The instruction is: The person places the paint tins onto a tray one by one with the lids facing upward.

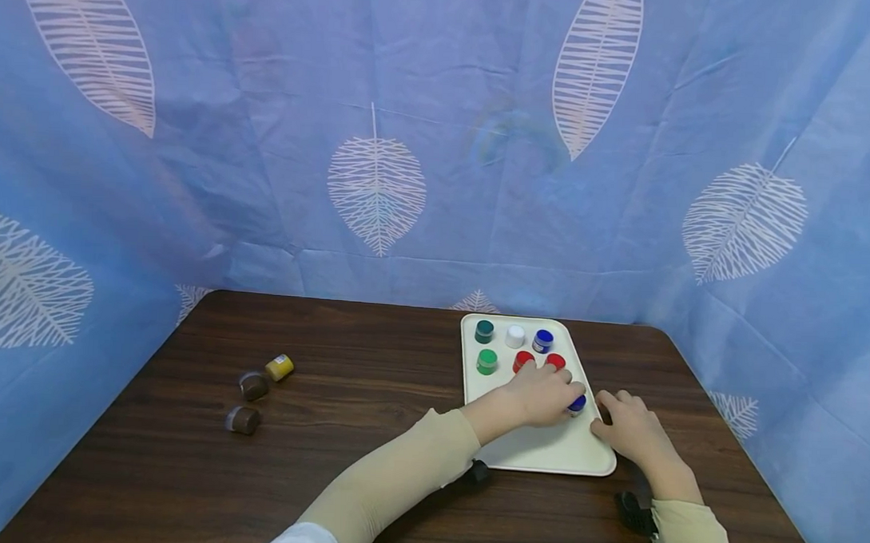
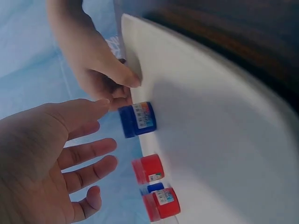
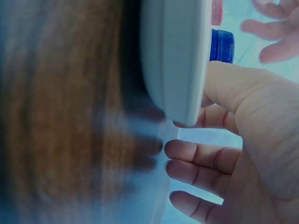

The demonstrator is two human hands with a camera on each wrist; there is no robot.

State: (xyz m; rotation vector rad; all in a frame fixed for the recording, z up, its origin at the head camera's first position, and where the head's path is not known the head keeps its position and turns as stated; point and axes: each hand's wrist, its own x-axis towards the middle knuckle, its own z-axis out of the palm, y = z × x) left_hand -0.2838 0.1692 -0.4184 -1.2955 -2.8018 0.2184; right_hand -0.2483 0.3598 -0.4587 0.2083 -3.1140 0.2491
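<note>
R hand (image 1: pixel 638 434): thumb over rim, finger outside; I read it as pinching the tray edge.
L hand (image 1: pixel 534 399): open, fingers loose, nothing held AFAICT.
Near blue jar (image 2: pixel 137 119): upright on tray, cap up, btwn hands; right of L, left of R. L closer, thumb tip just beside cap.
White tray (image 1: pixel 544 455): long axis runs away from me.
Red jars (image 1: pixel 524 358): next row back, w/ green jar (image 1: pixel 486 362) to their left.
Back row: dk green jar (image 1: pixel 484 331), white jar (image 1: pixel 515 337), far blue jar (image 1: pixel 543 341).
</note>
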